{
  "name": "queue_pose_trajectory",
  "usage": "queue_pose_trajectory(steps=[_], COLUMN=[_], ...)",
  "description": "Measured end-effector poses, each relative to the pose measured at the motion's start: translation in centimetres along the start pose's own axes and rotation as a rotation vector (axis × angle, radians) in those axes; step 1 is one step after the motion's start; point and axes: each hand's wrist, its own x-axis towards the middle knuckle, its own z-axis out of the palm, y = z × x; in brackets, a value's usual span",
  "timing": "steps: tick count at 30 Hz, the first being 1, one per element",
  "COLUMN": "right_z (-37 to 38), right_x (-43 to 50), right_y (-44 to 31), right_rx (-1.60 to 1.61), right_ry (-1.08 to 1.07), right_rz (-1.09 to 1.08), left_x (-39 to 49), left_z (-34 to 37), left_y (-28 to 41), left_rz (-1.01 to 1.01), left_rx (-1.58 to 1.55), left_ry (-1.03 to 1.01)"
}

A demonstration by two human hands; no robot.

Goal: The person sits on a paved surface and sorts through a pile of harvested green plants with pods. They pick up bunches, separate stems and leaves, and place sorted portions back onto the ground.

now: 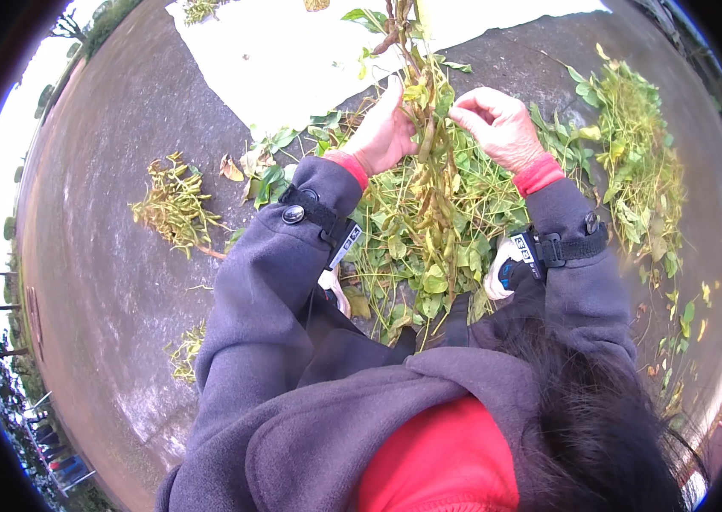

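A tall bean plant [426,144], hung with pods and yellowing leaves, runs up the middle of the view. My left hand [383,134] holds its stem from the left, the thumb pointing up and the fingers partly hidden by the pods. To the right of the stem is my right hand [502,128], thumb and forefinger brought together beside a green leaf. Whether that leaf is pinched between them is not clear. Beneath the plant, between my shoes, lies a heap of green leaves and stalks [393,221].
A white sheet [284,64] covers the ground ahead. Left of me lies a bundle of podded stems [175,201], with a smaller clump [188,352] nearer. A long pile of leafy plants [639,160] stretches along the right. My white shoes [498,272] flank the heap.
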Motion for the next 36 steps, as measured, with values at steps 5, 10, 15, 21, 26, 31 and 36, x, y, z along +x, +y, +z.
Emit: queue_pose_trajectory(steps=[5, 10, 15, 21, 26, 31, 36], right_z=[4.2, 3.2, 2.1, 4.4, 5.6, 6.1, 9.7], right_x=[-1.7, -1.2, -1.4, -1.6, -2.9, -4.0, -6.0], right_y=[-1.2, -1.2, -0.4, -0.8, -1.5, -1.0, -1.8], right_rx=[-0.598, -0.785, -0.794, -0.968, -0.658, -0.755, -0.719], right_ry=[-0.129, -0.112, -0.235, -0.162, -0.194, -0.276, -0.597], right_rz=[-0.377, -0.269, -0.292, -0.271, -0.166, -0.362, -0.125], left_x=[0.1, 0.3, 0.8, 1.6, 1.9, 1.2, 1.9], left_z=[1.2, 0.7, 0.2, 0.0, -1.1, -1.6, -1.2], left_y=[0.1, 0.2, 0.0, -0.5, 0.2, 0.5, 1.6], left_rz=[0.028, -0.010, 0.016, 0.114, 0.050, 0.248, 0.413], left_rx=[-0.011, -0.060, -0.087, -0.085, -0.235, -0.288, -0.293], left_ry=[-0.025, 0.018, 0.061, 0.087, 0.188, 0.178, 0.215])
